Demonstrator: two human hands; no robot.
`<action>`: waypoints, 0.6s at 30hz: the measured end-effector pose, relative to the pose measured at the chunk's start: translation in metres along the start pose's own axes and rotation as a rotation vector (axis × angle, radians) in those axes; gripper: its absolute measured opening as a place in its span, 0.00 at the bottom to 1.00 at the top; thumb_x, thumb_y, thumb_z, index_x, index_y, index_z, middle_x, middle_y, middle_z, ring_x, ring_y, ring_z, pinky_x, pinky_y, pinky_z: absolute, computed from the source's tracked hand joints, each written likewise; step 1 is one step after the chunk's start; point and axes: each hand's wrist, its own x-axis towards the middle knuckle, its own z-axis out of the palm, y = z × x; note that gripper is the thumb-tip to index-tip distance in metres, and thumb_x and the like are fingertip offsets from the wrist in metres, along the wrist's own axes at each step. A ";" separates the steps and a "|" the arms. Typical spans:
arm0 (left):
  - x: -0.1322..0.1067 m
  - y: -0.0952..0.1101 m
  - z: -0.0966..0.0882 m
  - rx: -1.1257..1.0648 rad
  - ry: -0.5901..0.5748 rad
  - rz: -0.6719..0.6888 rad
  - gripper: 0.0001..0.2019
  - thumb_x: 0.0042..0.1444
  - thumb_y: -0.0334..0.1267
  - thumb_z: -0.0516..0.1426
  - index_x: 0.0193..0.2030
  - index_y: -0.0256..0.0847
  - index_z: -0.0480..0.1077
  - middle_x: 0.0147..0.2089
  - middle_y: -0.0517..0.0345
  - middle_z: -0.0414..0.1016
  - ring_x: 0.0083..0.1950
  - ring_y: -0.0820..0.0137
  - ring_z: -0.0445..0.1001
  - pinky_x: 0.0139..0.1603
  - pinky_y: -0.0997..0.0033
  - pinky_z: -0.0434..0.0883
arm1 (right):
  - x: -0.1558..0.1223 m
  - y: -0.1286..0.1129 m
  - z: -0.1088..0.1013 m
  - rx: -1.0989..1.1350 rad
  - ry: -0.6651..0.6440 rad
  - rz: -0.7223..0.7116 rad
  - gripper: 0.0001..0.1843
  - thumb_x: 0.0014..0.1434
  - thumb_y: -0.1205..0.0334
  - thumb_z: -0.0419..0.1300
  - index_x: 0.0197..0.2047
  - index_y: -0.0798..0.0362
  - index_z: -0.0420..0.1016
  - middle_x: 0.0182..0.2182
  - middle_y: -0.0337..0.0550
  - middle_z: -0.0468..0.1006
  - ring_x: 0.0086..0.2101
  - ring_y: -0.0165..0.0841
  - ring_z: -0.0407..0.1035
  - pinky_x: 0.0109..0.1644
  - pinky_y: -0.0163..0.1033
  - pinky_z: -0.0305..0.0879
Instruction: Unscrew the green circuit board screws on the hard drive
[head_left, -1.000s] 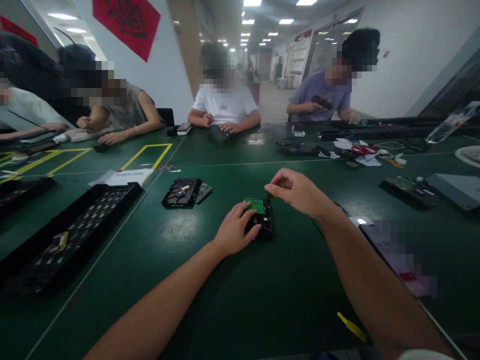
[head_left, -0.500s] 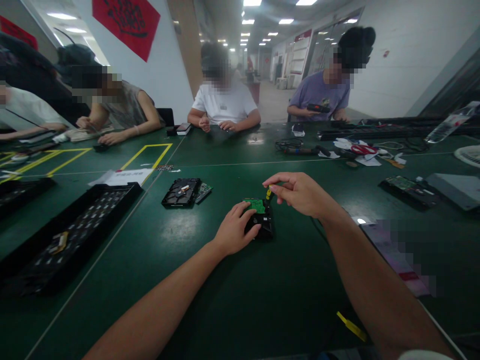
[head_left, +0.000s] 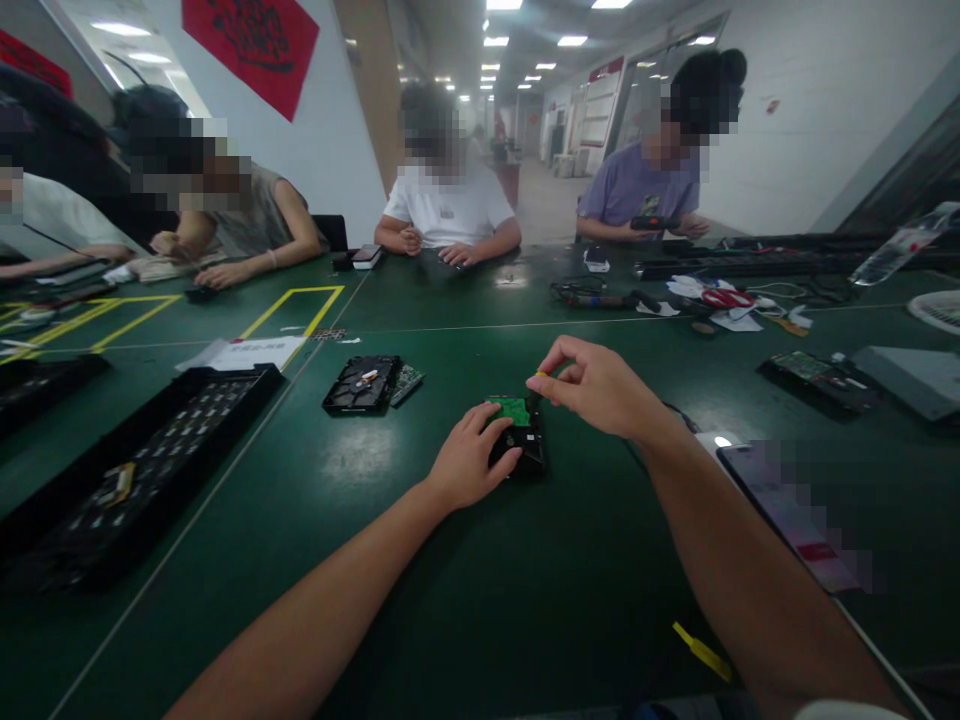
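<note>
My left hand (head_left: 472, 455) rests over a black hard drive (head_left: 531, 458), its fingers on the top and its thumb along the near part, holding it to the table. A green circuit board (head_left: 513, 410) shows on the drive's far half. Above the drive's far right corner, my right hand (head_left: 589, 385) is closed in a pinch on a small yellow screwdriver (head_left: 540, 375). Most of that screwdriver is hidden behind the fingers. Left of my hands lies another hard drive (head_left: 363, 384), with a loose circuit board (head_left: 407, 384) beside it.
A long black tray (head_left: 150, 470) lies at the left. To the right are a phone (head_left: 787, 510), another drive with a board (head_left: 814, 380) and a grey box (head_left: 911, 380). Cables and scraps (head_left: 720, 300) lie farther back. Several people sit across the green table (head_left: 450, 620).
My right fingers have curled further around the screwdriver, so less of its yellow handle shows. My left hand and the hard drive have stayed in place.
</note>
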 end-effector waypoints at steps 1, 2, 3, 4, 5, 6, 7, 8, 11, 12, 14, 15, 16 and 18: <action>0.000 0.000 0.000 0.001 0.003 -0.001 0.23 0.67 0.50 0.57 0.65 0.43 0.68 0.70 0.43 0.66 0.73 0.51 0.62 0.72 0.41 0.65 | 0.000 0.000 -0.001 -0.022 0.009 -0.013 0.11 0.60 0.51 0.68 0.39 0.49 0.75 0.27 0.39 0.79 0.26 0.34 0.73 0.29 0.38 0.66; 0.000 0.000 0.001 0.002 0.004 -0.001 0.24 0.67 0.50 0.57 0.65 0.43 0.68 0.69 0.43 0.66 0.73 0.51 0.62 0.72 0.41 0.65 | 0.000 0.000 -0.001 -0.030 0.011 -0.024 0.10 0.61 0.53 0.67 0.41 0.49 0.77 0.28 0.40 0.80 0.27 0.33 0.74 0.30 0.38 0.66; 0.000 -0.001 0.001 0.004 0.004 -0.002 0.24 0.67 0.50 0.57 0.65 0.42 0.68 0.69 0.43 0.66 0.73 0.51 0.62 0.72 0.42 0.65 | 0.000 0.000 -0.001 -0.017 0.006 -0.033 0.09 0.62 0.55 0.66 0.42 0.49 0.78 0.28 0.40 0.80 0.27 0.34 0.74 0.31 0.39 0.67; -0.001 -0.001 0.001 0.006 0.004 -0.003 0.24 0.67 0.50 0.57 0.65 0.42 0.68 0.69 0.42 0.66 0.73 0.51 0.62 0.72 0.42 0.65 | 0.000 0.000 -0.001 0.012 -0.005 -0.039 0.09 0.62 0.56 0.65 0.44 0.49 0.79 0.29 0.41 0.80 0.28 0.34 0.75 0.31 0.39 0.69; -0.001 -0.001 0.001 0.008 0.003 -0.003 0.24 0.67 0.50 0.57 0.65 0.42 0.68 0.69 0.42 0.66 0.73 0.51 0.62 0.73 0.42 0.65 | 0.001 -0.001 -0.001 0.047 -0.020 -0.043 0.09 0.63 0.57 0.64 0.45 0.50 0.79 0.30 0.42 0.81 0.28 0.34 0.75 0.33 0.39 0.71; -0.001 -0.001 0.001 0.008 0.002 -0.004 0.24 0.67 0.50 0.57 0.65 0.42 0.68 0.69 0.42 0.66 0.73 0.50 0.62 0.73 0.42 0.65 | 0.001 -0.001 -0.001 0.082 -0.035 -0.045 0.10 0.64 0.58 0.63 0.47 0.50 0.80 0.31 0.43 0.81 0.29 0.34 0.76 0.34 0.40 0.72; 0.000 -0.002 0.001 0.007 0.000 -0.004 0.24 0.67 0.50 0.57 0.65 0.42 0.68 0.69 0.43 0.66 0.73 0.50 0.62 0.73 0.42 0.65 | 0.001 -0.001 0.000 0.108 -0.044 -0.045 0.11 0.64 0.59 0.63 0.48 0.51 0.80 0.32 0.44 0.82 0.29 0.35 0.77 0.36 0.41 0.74; 0.000 -0.002 0.001 0.004 0.000 -0.004 0.24 0.67 0.50 0.57 0.65 0.42 0.68 0.70 0.43 0.66 0.73 0.50 0.62 0.72 0.42 0.65 | 0.001 -0.001 0.000 0.120 -0.047 -0.042 0.11 0.65 0.59 0.62 0.49 0.51 0.80 0.32 0.44 0.82 0.30 0.35 0.78 0.38 0.42 0.75; 0.000 -0.001 0.000 -0.001 0.002 0.001 0.23 0.67 0.50 0.57 0.65 0.43 0.68 0.69 0.44 0.66 0.73 0.50 0.62 0.72 0.41 0.65 | 0.002 0.000 0.002 0.087 -0.029 -0.037 0.12 0.65 0.56 0.63 0.49 0.50 0.81 0.34 0.44 0.83 0.31 0.35 0.78 0.40 0.43 0.75; 0.000 -0.001 0.000 0.000 0.002 0.003 0.23 0.67 0.50 0.57 0.65 0.43 0.69 0.69 0.43 0.66 0.73 0.51 0.62 0.72 0.41 0.65 | 0.002 0.001 0.002 0.061 -0.022 -0.042 0.12 0.65 0.55 0.63 0.48 0.50 0.81 0.35 0.44 0.83 0.31 0.35 0.78 0.40 0.42 0.74; 0.000 0.000 -0.001 0.005 0.002 0.003 0.24 0.67 0.49 0.57 0.65 0.42 0.69 0.69 0.43 0.66 0.73 0.51 0.62 0.72 0.42 0.65 | 0.002 0.001 0.001 0.006 -0.009 -0.072 0.11 0.66 0.53 0.63 0.45 0.49 0.83 0.38 0.44 0.83 0.31 0.34 0.76 0.38 0.41 0.72; 0.000 0.000 -0.001 0.007 0.002 0.001 0.24 0.67 0.49 0.57 0.65 0.42 0.69 0.69 0.42 0.66 0.73 0.51 0.62 0.72 0.42 0.65 | 0.002 0.002 0.000 -0.018 -0.007 -0.090 0.11 0.66 0.53 0.63 0.44 0.48 0.83 0.39 0.44 0.83 0.31 0.34 0.76 0.37 0.40 0.71; 0.000 0.000 -0.001 0.008 0.003 -0.001 0.24 0.67 0.49 0.57 0.65 0.42 0.68 0.69 0.42 0.66 0.73 0.51 0.62 0.73 0.42 0.65 | 0.002 0.002 -0.001 -0.036 -0.008 -0.105 0.11 0.66 0.54 0.62 0.44 0.48 0.84 0.40 0.43 0.83 0.31 0.33 0.75 0.36 0.40 0.70; 0.000 0.000 -0.001 0.006 0.002 -0.001 0.24 0.67 0.50 0.57 0.65 0.42 0.68 0.69 0.42 0.66 0.73 0.50 0.62 0.73 0.42 0.65 | 0.002 0.002 -0.002 -0.048 -0.016 -0.116 0.11 0.66 0.56 0.61 0.46 0.47 0.84 0.37 0.42 0.83 0.29 0.32 0.73 0.35 0.39 0.68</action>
